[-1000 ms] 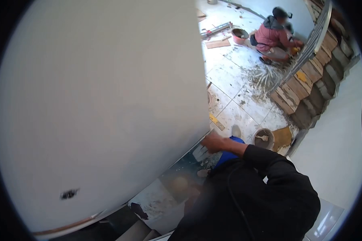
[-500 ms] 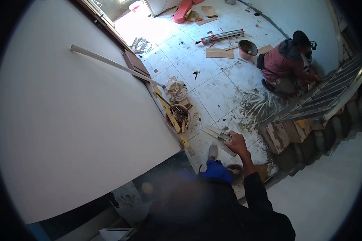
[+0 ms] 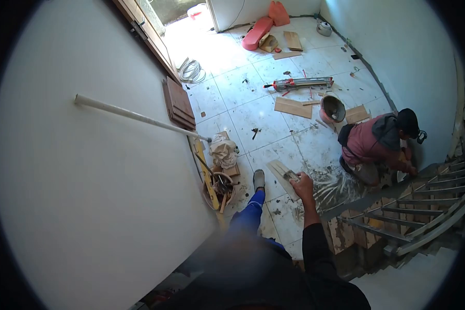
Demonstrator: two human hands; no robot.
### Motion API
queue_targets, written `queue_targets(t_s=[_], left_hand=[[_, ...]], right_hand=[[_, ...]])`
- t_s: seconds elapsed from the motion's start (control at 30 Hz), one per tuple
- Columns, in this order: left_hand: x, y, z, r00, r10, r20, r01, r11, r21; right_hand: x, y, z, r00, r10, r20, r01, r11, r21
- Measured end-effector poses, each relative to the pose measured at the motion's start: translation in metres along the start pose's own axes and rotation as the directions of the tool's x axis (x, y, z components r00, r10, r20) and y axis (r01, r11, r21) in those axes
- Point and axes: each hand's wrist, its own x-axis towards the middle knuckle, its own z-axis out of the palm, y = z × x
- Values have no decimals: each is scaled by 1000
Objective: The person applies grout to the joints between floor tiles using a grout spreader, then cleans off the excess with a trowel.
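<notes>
My right hand (image 3: 303,187) is closed around the handle of a flat rectangular plastering trowel (image 3: 278,172). The pale blade is held above the tiled floor, extending up and to the left from my fingers. No part of my left hand shows; the lower middle of the view is dark and blurred. My blue-trousered leg and grey boot (image 3: 259,179) are left of the trowel. Smeared pale mortar (image 3: 336,188) covers the tiles to its right.
A crouching person (image 3: 372,142) works by the right wall, near a metal stair railing (image 3: 423,209). A mortar bucket (image 3: 332,109) and a tile cutter (image 3: 304,83) stand beyond. On the left are a tool bucket (image 3: 212,199), a yellow level (image 3: 205,173) and a leaning white pole (image 3: 139,118).
My view has shifted forward into the room, and a boot has stepped ahead beside the trowel. My right hand keeps the trowel, its blade now angled more steeply.
</notes>
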Motion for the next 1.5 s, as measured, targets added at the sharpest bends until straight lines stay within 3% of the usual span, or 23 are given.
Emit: queue_targets(t_s=[0.13, 0.2, 0.27, 0.4, 0.53, 0.6, 0.63, 0.67, 0.73, 0.83, 0.9, 0.93, 1.0, 1.2, 1.27, 1.33, 1.4, 1.43, 1.5], left_hand=[[25, 107, 62, 999, -20, 27, 19, 1000, 18], [30, 163, 84, 999, -23, 39, 22, 999, 40], [36, 215, 103, 998, -22, 56, 18, 997, 72], [64, 334, 142, 997, -18, 71, 6, 987, 163], [106, 492, 187, 997, 30, 67, -43, 978, 204], [127, 569, 211, 992, 97, 86, -112, 976, 189], [139, 609, 225, 985, 141, 99, -157, 973, 172], [143, 648, 242, 983, 156, 98, -171, 970, 170], [146, 725, 280, 980, 173, 102, -189, 967, 173], [145, 829, 324, 980, 169, 101, -186, 964, 192], [148, 892, 352, 978, 168, 120, -190, 960, 206], [151, 923, 368, 977, 171, 130, -196, 957, 214], [161, 984, 401, 975, 167, 149, -198, 954, 224], [228, 1174, 518, 964, 139, 228, -201, 939, 278], [253, 1243, 554, 959, 123, 255, -205, 923, 326], [268, 1312, 592, 952, 102, 289, -212, 901, 378], [276, 1378, 626, 943, 87, 320, -226, 874, 429], [276, 1411, 644, 938, 84, 337, -239, 860, 451], [276, 1471, 678, 930, 75, 359, -254, 837, 484]], right_hand=[[79, 51, 9, 956, 289, -43, -292, 942, -165], [117, 102, 19, 952, 284, -115, -302, 935, -187], [146, 133, 18, 834, 547, 69, -519, 822, -235], [194, 179, 34, 757, 651, 59, -647, 759, -74], [276, 124, 14, 706, 697, 126, -697, 715, -54], [333, 121, 25, 641, 758, 123, -767, 638, 64], [367, 110, 24, 645, 761, 64, -740, 644, -193], [403, 104, 29, 661, 747, 71, -741, 664, -99], [477, 70, 21, 723, 690, 38, -685, 723, -91], [600, 5, -6, 679, 722, 134, -734, 672, 100], [685, -55, -45, 727, 670, 154, -686, 699, 201], [733, -41, -31, 843, 530, 94, -538, 837, 100], [814, -96, -67, 844, 513, 156, -535, 786, 309], [1026, -163, -105, 867, 498, 24, -473, 806, 355], [1071, -158, -102, 884, 456, -98, -431, 879, 201], [1102, -122, -80, 839, 513, -180, -473, 852, 224], [1118, -96, -62, 678, 692, -246, -668, 721, 186], [1130, -106, -75, 671, 700, -246, -675, 714, 189], [1135, -135, -106, 566, 785, -250, -758, 615, 218]])
